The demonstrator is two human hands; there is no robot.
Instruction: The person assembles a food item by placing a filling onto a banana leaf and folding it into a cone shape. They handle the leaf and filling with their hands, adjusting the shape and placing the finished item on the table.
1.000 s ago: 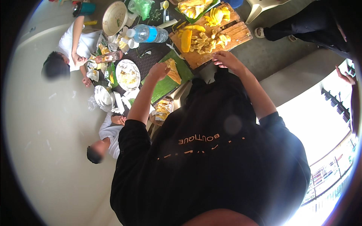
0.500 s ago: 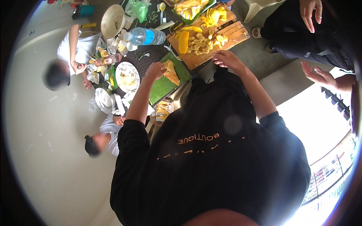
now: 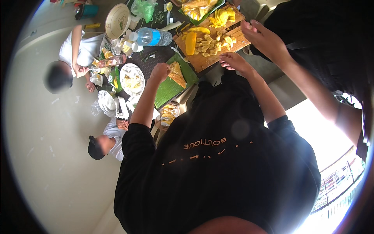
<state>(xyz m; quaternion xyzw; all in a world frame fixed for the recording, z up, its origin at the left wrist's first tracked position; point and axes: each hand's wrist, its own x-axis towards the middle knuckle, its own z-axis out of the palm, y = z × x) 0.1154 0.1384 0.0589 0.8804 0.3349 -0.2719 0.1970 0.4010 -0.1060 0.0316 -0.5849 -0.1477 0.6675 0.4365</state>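
Two hands over the work. The left hand (image 3: 161, 72) has its fingers curled in at the near side of a golden-yellow, wedge-shaped food piece (image 3: 177, 75); whether they are clamped on it or only resting against it, cannot tell. The wedge lies on a flat, bright green leaf (image 3: 167, 93) at the table's near edge. The right hand (image 3: 233, 61) is by the near edge of a brown slatted wooden board (image 3: 201, 64), thumb and fingers bent close; any contents cannot be made out.

Progress, judged from the layout: a heap of small pale-yellow slices (image 3: 208, 46) on the board is already cut; one long orange-yellow piece (image 3: 190, 43) beside it looks unsliced. The wedge is on the leaf, apparently unwrapped.

Surroundings: a co-worker's hand (image 3: 257, 34) extends over the board's right side, near the right hand, probably the main obstruction. Left of the board, a clear plastic bottle with a blue label (image 3: 154, 37); nearer, a white oval plate with yellow scraps (image 3: 132, 79). Farther off, a round cream bowl (image 3: 117, 22) and a translucent green plastic bag (image 3: 144, 10).
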